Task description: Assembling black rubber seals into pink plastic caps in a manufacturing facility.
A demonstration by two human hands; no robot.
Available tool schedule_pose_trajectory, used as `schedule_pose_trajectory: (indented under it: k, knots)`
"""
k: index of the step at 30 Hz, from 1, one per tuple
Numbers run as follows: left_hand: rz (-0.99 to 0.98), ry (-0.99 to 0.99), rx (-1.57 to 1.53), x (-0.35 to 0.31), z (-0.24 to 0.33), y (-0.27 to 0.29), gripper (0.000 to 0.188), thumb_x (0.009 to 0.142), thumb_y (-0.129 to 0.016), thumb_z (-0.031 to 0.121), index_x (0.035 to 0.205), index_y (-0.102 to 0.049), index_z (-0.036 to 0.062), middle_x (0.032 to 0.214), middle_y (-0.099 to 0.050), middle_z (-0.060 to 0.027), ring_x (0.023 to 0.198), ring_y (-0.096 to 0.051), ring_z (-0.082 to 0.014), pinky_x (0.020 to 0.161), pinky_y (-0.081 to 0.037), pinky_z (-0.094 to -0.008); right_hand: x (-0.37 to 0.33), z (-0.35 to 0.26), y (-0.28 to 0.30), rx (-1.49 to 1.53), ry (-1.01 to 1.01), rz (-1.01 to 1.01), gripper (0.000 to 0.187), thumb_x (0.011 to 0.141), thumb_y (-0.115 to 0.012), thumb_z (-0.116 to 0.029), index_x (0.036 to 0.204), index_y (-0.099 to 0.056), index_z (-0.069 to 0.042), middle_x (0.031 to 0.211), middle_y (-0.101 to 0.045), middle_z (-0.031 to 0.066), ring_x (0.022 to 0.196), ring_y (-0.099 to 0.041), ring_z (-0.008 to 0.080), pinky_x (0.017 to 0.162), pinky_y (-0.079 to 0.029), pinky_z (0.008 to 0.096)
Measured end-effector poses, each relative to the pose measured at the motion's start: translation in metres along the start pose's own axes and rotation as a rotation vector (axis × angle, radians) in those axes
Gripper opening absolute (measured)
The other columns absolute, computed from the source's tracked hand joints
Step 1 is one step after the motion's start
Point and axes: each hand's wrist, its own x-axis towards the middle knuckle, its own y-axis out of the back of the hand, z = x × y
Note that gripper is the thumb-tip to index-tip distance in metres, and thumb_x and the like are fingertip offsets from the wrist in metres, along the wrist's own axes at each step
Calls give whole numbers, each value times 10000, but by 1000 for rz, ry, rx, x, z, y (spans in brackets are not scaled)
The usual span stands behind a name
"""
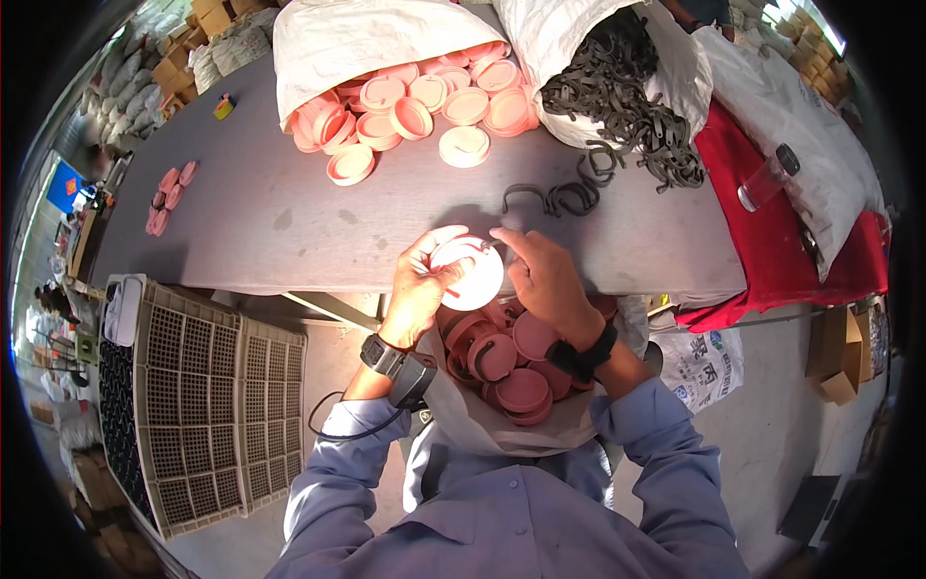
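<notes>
**Both hands on one pink lid at the table's edge**

The lid (467, 274) sat right between the two hands, round and pale pink, its face turned up to the camera and washed bright by the light. The left hand (417, 288) had it from the left side, fingers curled round the rim and thumb lying across the face: a firm grip. The right hand (546, 278) came in from the right, fingertips pressed to the rim's upper edge, the rest of the fingers bent over it. Whether a black band lay under those fingers could not be told.

All of this happened just over the near edge of the grey table (289, 222). Directly below the hands, an open bag (502, 425) in the lap held more pink lids, several with dark bands showing on them.

Further up the table, a white sack (328, 43) lay tipped on its side, spilling a heap of lids (424, 101) onto the top. Beside it on the right, a second sack (569, 39) poured out a tangle of black bands (617, 106), with a few loose bands (564, 196) lying just above the hands. A small cluster of lids (169, 193) sat well apart at the far left. A slatted plastic crate (212, 405) stood on the floor at the left, and a red cloth (772, 251) draped the table's right end.
</notes>
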Motion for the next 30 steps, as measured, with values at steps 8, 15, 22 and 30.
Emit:
schedule_pose_trajectory:
  k: [8,15,22,30]
  knots:
    - [132,-26,-138,0,-18,-6,290,988,-678,0,1278,-672,16,1065,-749,-71,909,-701,-131,775,-599,-280,-28,-16,-27,-27,-29,127,544,853,-609,42,1395,-588,-6,914,-625,173,764,-665,394,680,-544,478]
    - [214,-54,-18,-8,-19,-20,299,1026,-657,49,1321,-639,0,1104,-751,-84,935,-703,-138,804,-590,-274,-37,-17,-34,-17,3,163,603,862,-626,7,1459,-537,2,964,-646,198,779,-668,408,694,-564,468]
    - [121,-48,-80,-6,-13,-15,262,1032,-660,64,1287,-643,7,1163,-729,-83,1014,-688,-136,883,-585,-296,-18,-8,-14,-110,22,-42,598,900,-608,-41,1490,-514,-24,1057,-649,209,842,-666,411,715,-562,491]
    - [-14,119,-193,2,7,4,280,1010,-657,40,1287,-696,40,1143,-724,-82,1039,-689,-166,909,-584,-311,-21,-29,2,157,74,-6,476,897,-630,-5,1369,-585,-44,1107,-649,168,897,-663,380,781,-559,469]
